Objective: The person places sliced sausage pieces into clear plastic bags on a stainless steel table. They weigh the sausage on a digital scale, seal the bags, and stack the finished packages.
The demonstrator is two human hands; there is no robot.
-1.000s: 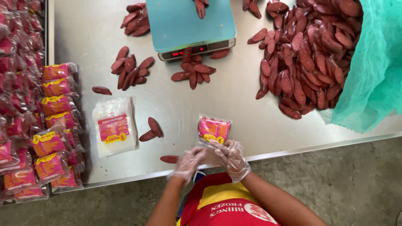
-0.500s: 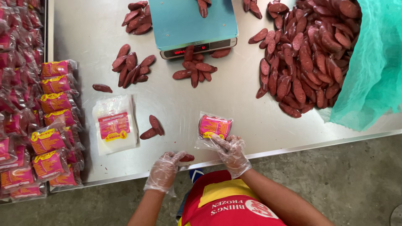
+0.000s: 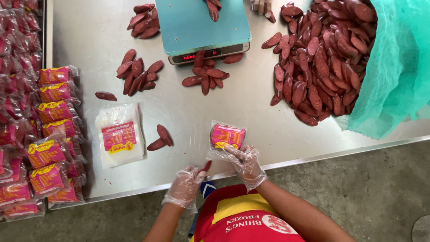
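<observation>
My right hand [image 3: 245,164], in a clear plastic glove, holds the open end of a clear bag with a pink and yellow label [image 3: 226,136] that lies on the steel table [image 3: 188,116] and has dark red sausages in it. My left hand [image 3: 186,184], also gloved, grips one loose dark red sausage [image 3: 205,166] at the table's front edge, just left of the bag. Two more loose sausages [image 3: 160,137] lie a little further left.
A stack of empty labelled bags [image 3: 119,134] lies at the left. Filled packs [image 3: 53,134] line the left edge. A teal scale [image 3: 201,28] stands at the back with sausage clusters [image 3: 139,74] around it. A large sausage heap [image 3: 322,58] and green netting [image 3: 396,67] fill the right.
My left hand let go of the bag, dropped to the table's front edge and picked up a loose sausage. My right hand kept hold of the bag, which barely moved.
</observation>
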